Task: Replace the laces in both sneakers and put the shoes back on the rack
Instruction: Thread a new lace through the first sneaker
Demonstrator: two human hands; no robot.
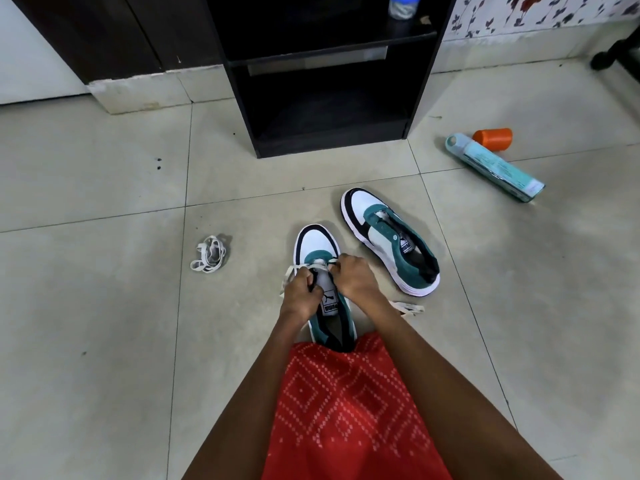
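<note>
Two hands [300,289] [354,279] on one lace [288,273]; two sneakers [317,242] [367,206]; one bundled lace [209,254]

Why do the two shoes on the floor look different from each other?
The near sneaker has a white lace started at its front eyelets; the far sneaker has none. The left hand and right hand hold the near sneaker's lace; the far sneaker lies untouched. The near sneaker points straight ahead; the far sneaker sits slanted. Both are white, teal and black.
</note>
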